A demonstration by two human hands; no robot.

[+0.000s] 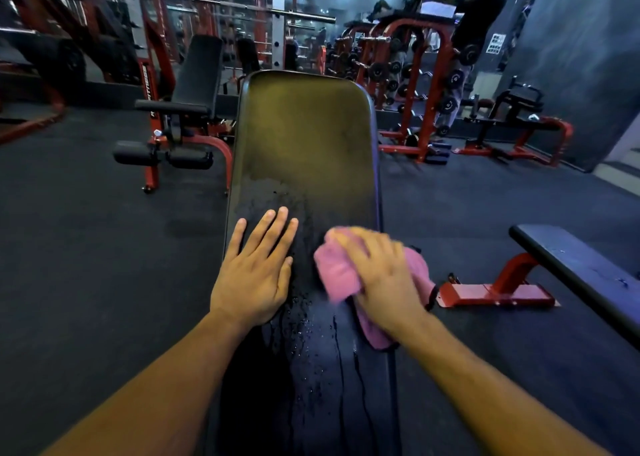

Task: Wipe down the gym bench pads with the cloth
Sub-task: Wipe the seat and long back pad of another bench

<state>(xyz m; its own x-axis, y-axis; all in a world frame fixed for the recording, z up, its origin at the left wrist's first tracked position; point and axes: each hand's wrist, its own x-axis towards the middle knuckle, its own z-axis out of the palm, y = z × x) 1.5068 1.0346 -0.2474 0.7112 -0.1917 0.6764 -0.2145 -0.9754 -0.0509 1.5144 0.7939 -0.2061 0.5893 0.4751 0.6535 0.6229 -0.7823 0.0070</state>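
Observation:
A long black bench pad [304,137] runs away from me down the middle of the view, with water drops and streaks on its near half. My left hand [256,268] lies flat on the pad's left side, fingers straight. My right hand [381,275] presses a crumpled pink cloth [337,270] onto the pad's right side; the hand and cloth are blurred. Part of the cloth hangs over the pad's right edge under my wrist.
A flat black bench with a red foot [571,265] stands at the right. Another black-and-red adjustable bench [194,109] is at the back left. A red dumbbell rack [415,85] and a person stand at the back right. Dark rubber floor lies on both sides.

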